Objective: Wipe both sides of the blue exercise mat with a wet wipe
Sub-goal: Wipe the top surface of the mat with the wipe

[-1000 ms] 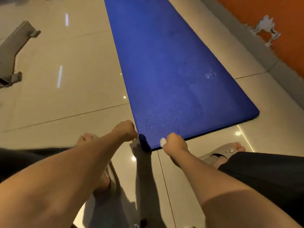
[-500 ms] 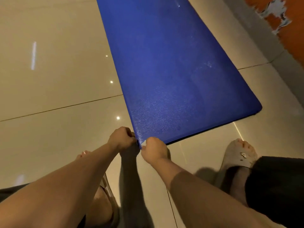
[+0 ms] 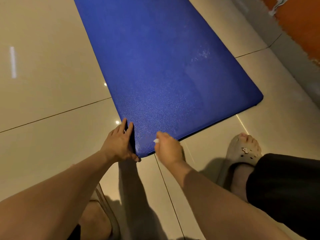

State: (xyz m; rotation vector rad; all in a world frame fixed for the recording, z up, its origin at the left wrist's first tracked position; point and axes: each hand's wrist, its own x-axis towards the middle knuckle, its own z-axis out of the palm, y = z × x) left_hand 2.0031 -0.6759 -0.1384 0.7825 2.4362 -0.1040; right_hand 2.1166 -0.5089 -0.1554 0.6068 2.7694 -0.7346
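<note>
Blue mat [image 3: 164, 66], left hand [image 3: 119, 144] gripping corner, wipe [image 3: 156, 140]

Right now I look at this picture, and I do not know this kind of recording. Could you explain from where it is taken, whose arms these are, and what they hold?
There is no machine here. A person wears the camera on the head, so the picture looks down along their own two bare arms. A blue mat lies on the tiled floor. The left hand holds the mat's near left corner. The right hand pinches a small white wet wipe at the mat's near edge. A foot in a grey slipper stands at the right.
</note>
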